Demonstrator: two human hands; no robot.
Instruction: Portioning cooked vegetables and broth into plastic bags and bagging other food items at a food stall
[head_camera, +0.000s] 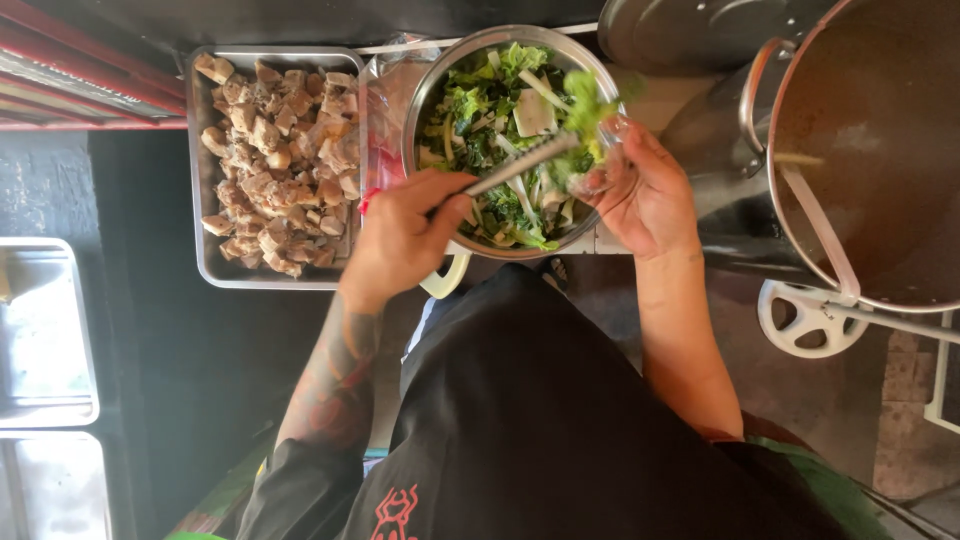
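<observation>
At the twelve o'clock edge of the view, a round metal bowl (432, 95) of chopped leafy greens and pale stalk pieces sits on the desk, and both hands work over it. The left hand (400, 240) comes in from seven o'clock with its fingers closed round the handle of metal tongs (520, 162), whose shaft slants up toward two o'clock across the bowl. The right hand (650, 195) stands at the bowl's three o'clock rim, fingers curled round a small clear container (607, 160) held tilted at the rim; a tuft of greens (585, 100) sits at the tong tips just above it.

By the look of it, the step in hand is portioning: a pinch of greens is being carried from the bowl to the clear container. The next move would call for steady tongs and a steady container, so that loose leaves drop inside and not over the rim.

Just beside the bowl at nine o'clock, a rectangular metal tray (200, 200) holds browned meat chunks. Out at three o'clock a large stockpot (760, 100) of brown broth stands with a ladle handle (820, 230) leaning on its rim, well apart from the hands.
</observation>
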